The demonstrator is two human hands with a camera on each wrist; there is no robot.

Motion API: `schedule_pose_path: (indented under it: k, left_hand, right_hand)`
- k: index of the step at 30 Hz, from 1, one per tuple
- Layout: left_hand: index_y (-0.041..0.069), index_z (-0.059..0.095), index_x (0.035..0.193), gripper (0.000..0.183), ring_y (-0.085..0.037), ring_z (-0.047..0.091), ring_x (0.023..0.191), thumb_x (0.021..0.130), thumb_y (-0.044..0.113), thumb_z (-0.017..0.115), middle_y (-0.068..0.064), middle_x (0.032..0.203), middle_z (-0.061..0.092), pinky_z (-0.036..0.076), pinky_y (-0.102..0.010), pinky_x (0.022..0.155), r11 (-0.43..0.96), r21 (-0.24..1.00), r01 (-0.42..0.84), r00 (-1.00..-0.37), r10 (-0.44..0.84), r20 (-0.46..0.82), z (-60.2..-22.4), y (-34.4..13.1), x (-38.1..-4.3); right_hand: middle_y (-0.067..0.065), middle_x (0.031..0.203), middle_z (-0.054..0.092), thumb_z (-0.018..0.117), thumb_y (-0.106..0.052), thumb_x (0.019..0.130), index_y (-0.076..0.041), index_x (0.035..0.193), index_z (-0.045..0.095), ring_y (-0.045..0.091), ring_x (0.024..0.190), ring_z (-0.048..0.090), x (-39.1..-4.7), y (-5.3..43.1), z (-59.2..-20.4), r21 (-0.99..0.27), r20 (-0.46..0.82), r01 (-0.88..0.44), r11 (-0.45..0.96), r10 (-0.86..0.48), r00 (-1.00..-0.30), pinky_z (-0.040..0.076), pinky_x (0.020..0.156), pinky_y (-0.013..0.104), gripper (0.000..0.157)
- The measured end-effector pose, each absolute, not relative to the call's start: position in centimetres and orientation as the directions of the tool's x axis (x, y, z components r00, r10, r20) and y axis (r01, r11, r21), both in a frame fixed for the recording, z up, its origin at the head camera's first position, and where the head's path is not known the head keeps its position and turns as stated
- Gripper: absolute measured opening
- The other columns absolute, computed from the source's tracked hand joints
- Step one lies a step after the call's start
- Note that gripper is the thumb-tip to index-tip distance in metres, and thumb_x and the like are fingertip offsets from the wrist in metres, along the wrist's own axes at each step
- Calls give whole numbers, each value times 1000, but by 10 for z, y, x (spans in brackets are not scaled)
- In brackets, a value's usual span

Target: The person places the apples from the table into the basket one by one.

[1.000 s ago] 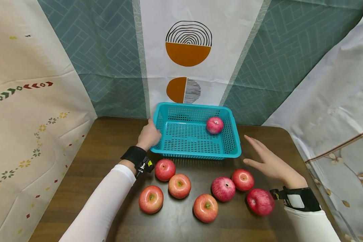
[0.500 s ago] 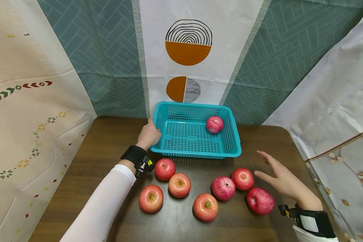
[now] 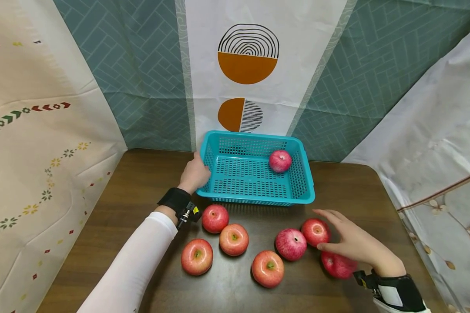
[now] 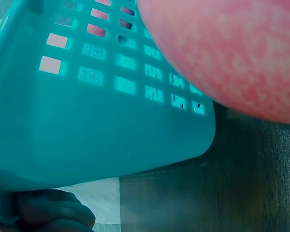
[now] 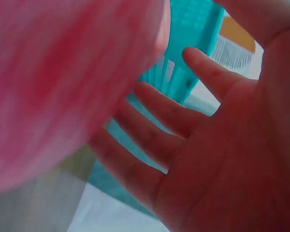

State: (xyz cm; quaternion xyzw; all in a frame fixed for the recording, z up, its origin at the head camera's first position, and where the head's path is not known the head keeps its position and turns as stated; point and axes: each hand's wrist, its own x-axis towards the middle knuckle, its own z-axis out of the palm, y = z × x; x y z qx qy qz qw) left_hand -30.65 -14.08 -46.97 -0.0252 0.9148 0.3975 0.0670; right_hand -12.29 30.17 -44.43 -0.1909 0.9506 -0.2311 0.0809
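Observation:
My left hand (image 3: 195, 174) holds the left rim of a turquoise perforated basket (image 3: 254, 201); curled fingers (image 4: 58, 212) show at its edge in the left wrist view. One pinkish-red apple (image 3: 280, 161) lies inside, toward the right. My right hand (image 3: 350, 239), fingers spread and thumb apart, hovers over the rightmost apple (image 3: 338, 266) and partly hides it. Its fingertips reach beside another red apple (image 3: 315, 231). In the right wrist view the palm and fingers (image 5: 169, 111) are bare, with an apple (image 5: 63, 87) looming large and blurred in front.
More apples stand on the brown table (image 3: 156, 169): a dark pink one (image 3: 291, 244), an orange-red one (image 3: 267, 268) at the front, and several left of centre, including a red one (image 3: 215, 218) near the left wrist strap. Patterned cloth (image 3: 149, 87) hangs behind the basket.
My right hand drew back to the right from beside the basket, then came left and down over the right-hand apples. The left hand and the basket hold their place.

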Motion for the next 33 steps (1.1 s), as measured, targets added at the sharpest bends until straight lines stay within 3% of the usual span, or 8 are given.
schedule_pose_path:
  k: [5,10,20,33]
  left_hand:
    - [-3,18,164,67,-42,67,110,110,16,52,-30,138,58,58,-56,89,679,728,-94,-991,8,-135,-469,-140,-307]
    - [-4,19,164,67,-43,69,106,109,15,51,-32,133,61,58,-54,82,697,713,-72,-994,12,-112,-468,-141,-307]
    - [-4,17,164,68,-41,69,104,109,16,51,-31,130,62,57,-51,79,707,702,-82,-992,6,-123,-466,-140,-304]
    - [-5,17,164,68,-41,68,107,109,15,51,-31,133,61,58,-53,82,699,709,-91,-991,9,-137,-468,-140,-305]
  right_hand:
    - [22,150,51,94,-31,82,-12,155,52,41,129,58,-130,291,-444,-449,-130,-326,832,-422,-897,55,96,59,87]
    - [23,150,49,96,-24,78,-15,155,52,39,121,60,-138,283,-443,-440,-207,-300,846,-421,-883,59,87,52,89]
    - [26,152,47,96,-22,77,-14,151,58,41,121,58,-140,274,-450,-362,-304,-296,884,-412,-859,58,83,53,84]
    - [23,144,52,96,-15,76,-15,147,60,39,116,59,-139,269,-452,-264,-301,-331,906,-404,-864,59,77,50,79]
